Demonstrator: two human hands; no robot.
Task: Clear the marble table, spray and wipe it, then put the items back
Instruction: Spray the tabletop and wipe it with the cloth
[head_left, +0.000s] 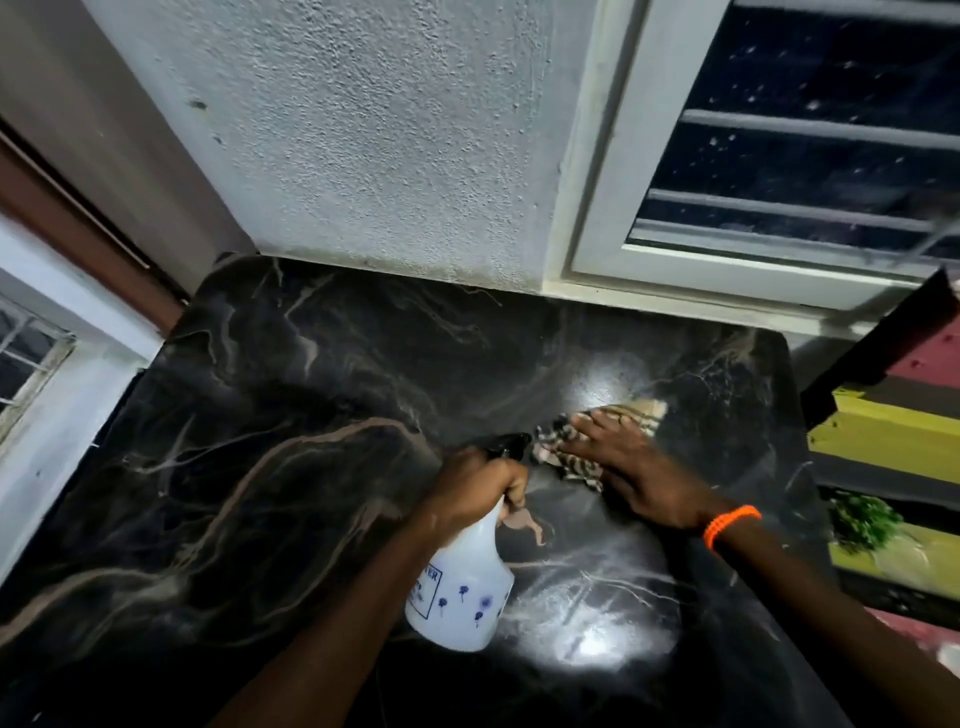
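Spray bottle (462, 587) in left hand (475, 486) grip; right hand (631, 467) flat on cloth (566, 454).

Black marble counter (291, 426) with pale brown and white veins, set into a corner against a rough plastered wall (363, 130). A striped cloth (566, 457) lies flat on its right half, near a bright glare patch. Misty wet streaks mark the near right part of the surface.

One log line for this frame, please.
stage: wiping | left hand: grips white plastic spray bottle | right hand: presses striped cloth | black marble table
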